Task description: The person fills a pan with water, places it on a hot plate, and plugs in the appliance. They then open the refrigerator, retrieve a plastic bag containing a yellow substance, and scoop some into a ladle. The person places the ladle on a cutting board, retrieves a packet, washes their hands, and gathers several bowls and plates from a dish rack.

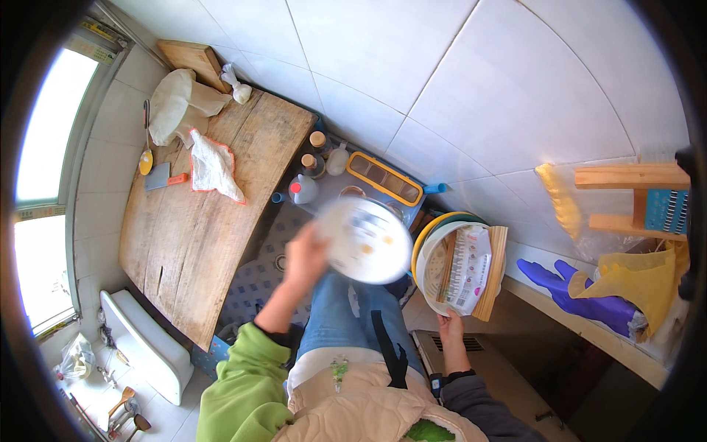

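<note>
A white round dish (364, 240) with a printed pattern, blurred by motion, is in my left hand (305, 257) above my knees. My fingers grip its left edge; whether it is a plate or a shallow basin I cannot tell. To the right, my right hand (452, 330) holds the lower rim of a white basin (421, 265). Inside that basin are a printed plastic packet (476, 271), thin wooden sticks (446, 265) and a wooden board (491, 276) that sticks out past the rim. Behind it, a yellow basin (418, 232) and a green one show their edges.
A wooden table (188, 243) at left bears a cleaver (159, 177), a cloth (212, 166) and a ladle (146, 160). Bottles (314, 164) and a yellow-framed box (385, 179) stand on a low rack by the tiled wall. Rubber gloves (580, 298) lie on the right ledge.
</note>
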Available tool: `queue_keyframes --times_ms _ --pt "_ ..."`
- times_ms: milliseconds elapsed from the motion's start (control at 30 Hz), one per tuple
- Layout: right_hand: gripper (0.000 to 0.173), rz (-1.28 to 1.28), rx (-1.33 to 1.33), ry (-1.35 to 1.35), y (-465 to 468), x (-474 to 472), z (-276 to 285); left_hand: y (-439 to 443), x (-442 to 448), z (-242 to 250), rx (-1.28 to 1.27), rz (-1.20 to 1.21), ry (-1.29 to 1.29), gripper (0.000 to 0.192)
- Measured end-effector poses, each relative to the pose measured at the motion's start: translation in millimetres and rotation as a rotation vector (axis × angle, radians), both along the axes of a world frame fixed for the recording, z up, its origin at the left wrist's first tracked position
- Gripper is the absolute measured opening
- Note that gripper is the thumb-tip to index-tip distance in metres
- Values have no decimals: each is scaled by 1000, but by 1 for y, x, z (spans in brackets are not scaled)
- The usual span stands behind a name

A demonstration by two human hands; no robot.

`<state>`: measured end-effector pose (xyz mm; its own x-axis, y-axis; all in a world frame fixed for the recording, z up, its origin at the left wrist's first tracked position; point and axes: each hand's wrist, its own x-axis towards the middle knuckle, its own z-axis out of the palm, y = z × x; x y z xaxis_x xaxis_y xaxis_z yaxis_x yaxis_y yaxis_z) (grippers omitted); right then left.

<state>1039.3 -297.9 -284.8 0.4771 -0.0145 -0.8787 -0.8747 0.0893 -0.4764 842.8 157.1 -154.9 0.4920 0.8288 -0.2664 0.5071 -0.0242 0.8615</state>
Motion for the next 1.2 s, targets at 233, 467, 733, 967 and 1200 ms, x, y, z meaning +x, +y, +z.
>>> queue_keyframes --times_ms 233,467,733,967,1200 --pt "48 -93 69 -46 -16 3 11 114 -199 -48 -113 925 -24 30" --pt "54 -96 165 -62 -37 1 14 139 -308 -123 -141 1216 -172 31" --pt "56 -333 16 -53 -58 -13 30 144 -322 -157 -364 1160 -311 42" --pt "37 -315 -25 -7 -66 -24 44 79 -231 -86 -278 1456 -133 66" --pt "33 -268 -16 -13 -82 -40 47 -69 12 -129 -270 -346 175 36"
